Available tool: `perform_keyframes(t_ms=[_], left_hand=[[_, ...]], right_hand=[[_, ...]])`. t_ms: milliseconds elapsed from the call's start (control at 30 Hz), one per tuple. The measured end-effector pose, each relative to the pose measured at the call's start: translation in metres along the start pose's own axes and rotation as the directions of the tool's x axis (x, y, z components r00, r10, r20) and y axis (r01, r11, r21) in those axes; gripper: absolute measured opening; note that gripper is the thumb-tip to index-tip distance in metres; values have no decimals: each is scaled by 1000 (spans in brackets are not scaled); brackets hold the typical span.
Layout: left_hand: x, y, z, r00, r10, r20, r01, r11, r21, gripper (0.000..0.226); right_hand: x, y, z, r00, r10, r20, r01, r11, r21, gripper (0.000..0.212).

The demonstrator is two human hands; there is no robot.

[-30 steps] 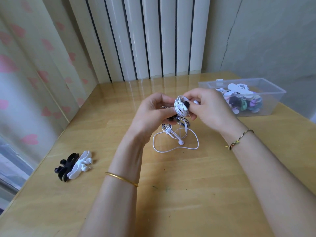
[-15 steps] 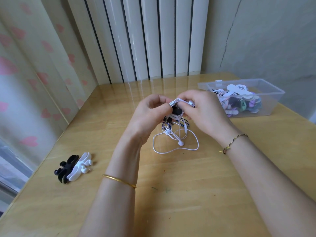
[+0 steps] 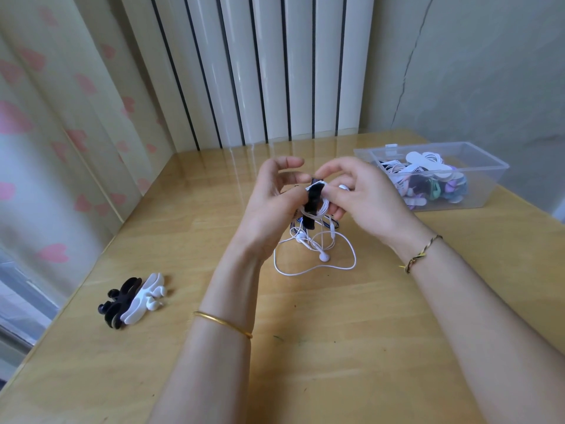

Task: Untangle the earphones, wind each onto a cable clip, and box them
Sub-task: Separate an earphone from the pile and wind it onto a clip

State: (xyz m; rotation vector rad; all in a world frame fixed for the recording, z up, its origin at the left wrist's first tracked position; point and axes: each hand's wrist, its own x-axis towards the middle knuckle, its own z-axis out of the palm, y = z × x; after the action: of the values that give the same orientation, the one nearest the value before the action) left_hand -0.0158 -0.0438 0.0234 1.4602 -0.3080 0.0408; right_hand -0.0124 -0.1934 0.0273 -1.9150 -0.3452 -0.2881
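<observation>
Both hands are raised just above the wooden table (image 3: 336, 356), working on one black cable clip (image 3: 313, 199) that stands roughly upright between them. The left hand (image 3: 269, 206) grips the clip's side with curled fingers, its forefinger lifted free above. The right hand (image 3: 370, 197) pinches the clip's top end between thumb and forefinger. A white earphone cable (image 3: 321, 209) is wound in several turns round the clip's middle, and one white earbud (image 3: 344, 187) shows among the right fingers. How the lower fingers of either hand hold the clip is hidden behind the clip and the coil. Directly below, on the table, lies a loose tangle of earphones (image 3: 321, 255), white loops in front and a dark cable partly hidden behind. At the far right stands a clear plastic box (image 3: 489, 191), open, holding earphones already wound on clips in white, black, green and purple; their count is hard to make out. Near the left edge lie a spare black clip (image 3: 120, 298) and a spare white clip (image 3: 144, 296), overlapping.
</observation>
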Motion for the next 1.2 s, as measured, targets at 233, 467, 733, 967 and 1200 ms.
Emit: perform_keyframes(t_ms=[233, 467, 733, 967, 1200], left_hand=[[4, -5, 9, 997, -44, -64, 34, 988, -153, 14], [6, -9, 9, 992, -27, -122, 30, 999, 26, 12], [6, -9, 20, 939, 135, -315, -71, 976, 206, 18], [6, -9, 26, 930, -41, -365, 13, 997, -81, 15], [5, -3, 30, 942, -155, -296, 10, 898, -439, 13]], right_hand=[[0, 3, 2, 995, 45, -89, -20, 964, 264, 15], [1, 8, 10, 966, 125, -225, -42, 939, 343, 15], [1, 6, 13, 942, 166, -292, -41, 920, 390, 16], [0, 1, 12, 922, 311, -229, -103, 769, 630, 12], [1, -7, 13, 883, 432, -181, -96, 546, 832, 15]])
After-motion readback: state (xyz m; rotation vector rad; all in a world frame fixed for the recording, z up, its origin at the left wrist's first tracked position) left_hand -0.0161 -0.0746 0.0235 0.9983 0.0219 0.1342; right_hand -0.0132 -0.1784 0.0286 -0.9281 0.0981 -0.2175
